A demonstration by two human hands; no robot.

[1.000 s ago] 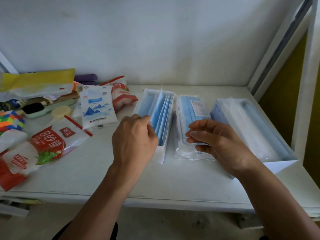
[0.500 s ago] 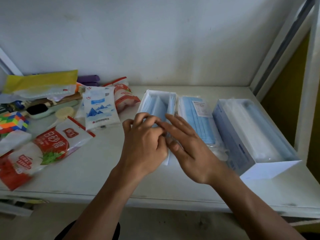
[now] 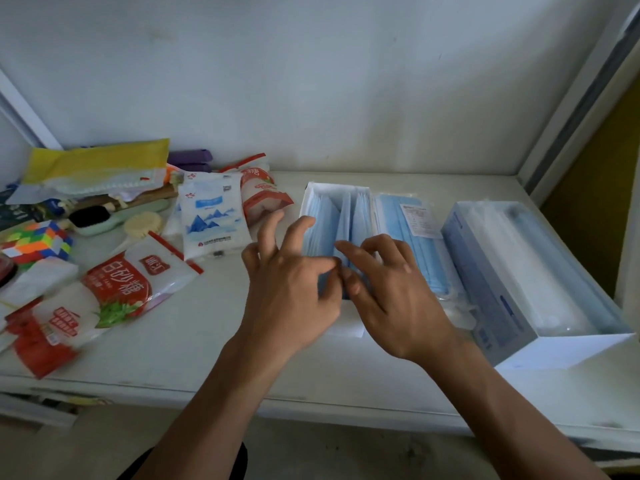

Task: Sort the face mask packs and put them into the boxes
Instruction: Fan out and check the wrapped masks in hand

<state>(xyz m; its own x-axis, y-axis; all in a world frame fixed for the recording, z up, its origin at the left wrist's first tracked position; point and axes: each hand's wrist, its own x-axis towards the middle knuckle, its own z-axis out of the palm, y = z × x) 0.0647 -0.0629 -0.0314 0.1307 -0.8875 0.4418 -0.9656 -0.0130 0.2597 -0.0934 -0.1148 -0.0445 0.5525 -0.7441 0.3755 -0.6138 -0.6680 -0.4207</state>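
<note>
Blue mask packs (image 3: 322, 220), a white box (image 3: 337, 186), red-and-white sugar bag (image 3: 131, 278), multicoloured cube (image 3: 38, 240).

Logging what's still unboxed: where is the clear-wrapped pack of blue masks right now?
In the head view, the clear-wrapped pack lies on the white shelf, right of centre, between the small open box and the larger blue box at far right.

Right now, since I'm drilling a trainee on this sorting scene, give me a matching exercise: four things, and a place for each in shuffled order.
Things: 1 small white box; 2 loose mask pack; 3 large blue box; 4 puzzle cube.
Places: a far left; b between the two boxes; c far right; d under the left hand and right hand.
Pairs: 1-d; 2-b; 3-c; 4-a.
</note>
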